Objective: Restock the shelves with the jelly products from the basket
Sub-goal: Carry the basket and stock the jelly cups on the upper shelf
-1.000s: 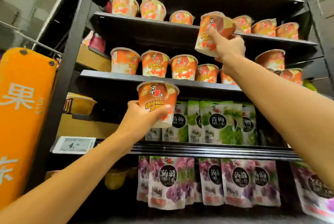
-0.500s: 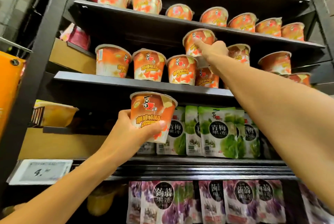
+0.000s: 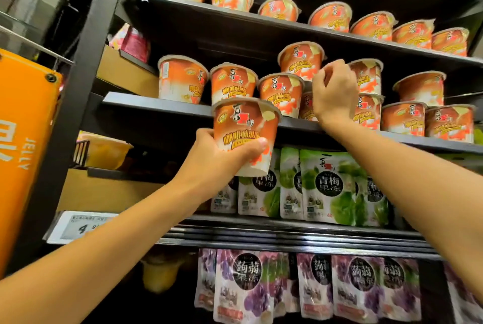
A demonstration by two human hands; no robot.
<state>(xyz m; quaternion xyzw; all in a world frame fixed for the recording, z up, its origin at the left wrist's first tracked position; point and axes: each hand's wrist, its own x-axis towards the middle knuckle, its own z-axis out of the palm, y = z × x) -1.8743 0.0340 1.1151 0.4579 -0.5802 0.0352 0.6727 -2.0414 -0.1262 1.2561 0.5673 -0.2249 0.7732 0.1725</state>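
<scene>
Two bare arms reach up toward a dark metal rack (image 3: 86,88) of jelly goods, seen from below.

The left hand (image 3: 217,156) grips an orange cup (image 3: 245,135), thumb across the front of the label and fingers round the back. It holds the cup upright in the air, just in front of the edge of the middle shelf (image 3: 146,101).

The right hand (image 3: 334,93) is raised farther right, at the same shelf. Its back faces the camera and its fingers are curled. It sits just beside a stacked cup (image 3: 300,62) that rests on top of the cups below. Whether the fingers touch that cup or hold anything cannot be told.

Along the middle shelf stands a middle row (image 3: 183,80) of the same orange cups, some stacked two high toward the right. The upper shelf (image 3: 198,17) carries an upper row (image 3: 329,17) of them along its edge.

Below the middle shelf stand green pouches (image 3: 329,187), and under those hang purple pouches (image 3: 245,284) — both kinds bear round black labels.

At far left, an orange sign (image 3: 23,140) reads JELLY. Low on the left, a white price tag (image 3: 81,227) is fixed to a shelf edge.
</scene>
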